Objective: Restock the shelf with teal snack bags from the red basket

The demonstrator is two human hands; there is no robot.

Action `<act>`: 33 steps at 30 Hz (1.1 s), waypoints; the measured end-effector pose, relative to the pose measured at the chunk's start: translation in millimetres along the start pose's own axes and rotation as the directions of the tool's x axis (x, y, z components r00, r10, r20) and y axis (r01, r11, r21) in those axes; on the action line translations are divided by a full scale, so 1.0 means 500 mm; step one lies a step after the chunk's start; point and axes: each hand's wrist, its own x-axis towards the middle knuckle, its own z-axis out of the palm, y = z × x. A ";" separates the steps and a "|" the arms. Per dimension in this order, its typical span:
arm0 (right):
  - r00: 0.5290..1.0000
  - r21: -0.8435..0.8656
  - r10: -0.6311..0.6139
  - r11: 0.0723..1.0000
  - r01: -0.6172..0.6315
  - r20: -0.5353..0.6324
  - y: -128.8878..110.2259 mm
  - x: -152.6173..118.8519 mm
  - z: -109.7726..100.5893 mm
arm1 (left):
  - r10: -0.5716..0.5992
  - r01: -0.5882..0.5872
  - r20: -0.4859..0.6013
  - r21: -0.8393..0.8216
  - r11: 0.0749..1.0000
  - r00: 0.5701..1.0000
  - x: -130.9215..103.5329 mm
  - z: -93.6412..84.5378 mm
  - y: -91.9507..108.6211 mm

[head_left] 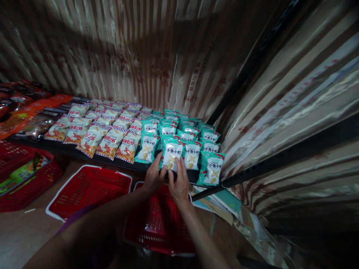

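At the shelf's front edge, both my hands are on a green-and-white snack bag (173,152). My left hand (153,176) holds its lower left side, with the thumb by the bottom edge. My right hand (179,184) has its fingers against the front at the lower right, the thumb low beside them. The undersides of the fingers are hidden. Matching green bags stand close around it in rows, one to the left (147,147), one to the right (192,156) and one at the corner (211,169).
Left of the green bags lie rows of red-and-white snack bags (112,142), then orange packs (33,112). Below the shelf are red baskets (92,190), one (159,220) under my arms. Black frame bars (263,158) and striped sheeting (157,52) enclose the corner.
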 end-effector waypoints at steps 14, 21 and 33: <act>0.985 0.090 0.162 0.982 -0.166 0.053 -0.014 0.017 0.000 | 0.087 -0.079 -0.058 0.127 0.989 0.995 -0.012 0.002 0.012; 0.972 0.091 0.209 0.971 -0.219 0.109 -0.013 0.023 0.005 | 0.123 -0.105 -0.082 0.197 0.975 0.989 -0.006 0.004 0.003; 0.972 0.129 0.210 0.966 -0.223 0.109 -0.004 0.025 0.028 | 0.061 -0.043 -0.090 0.186 0.982 0.994 0.002 -0.002 0.014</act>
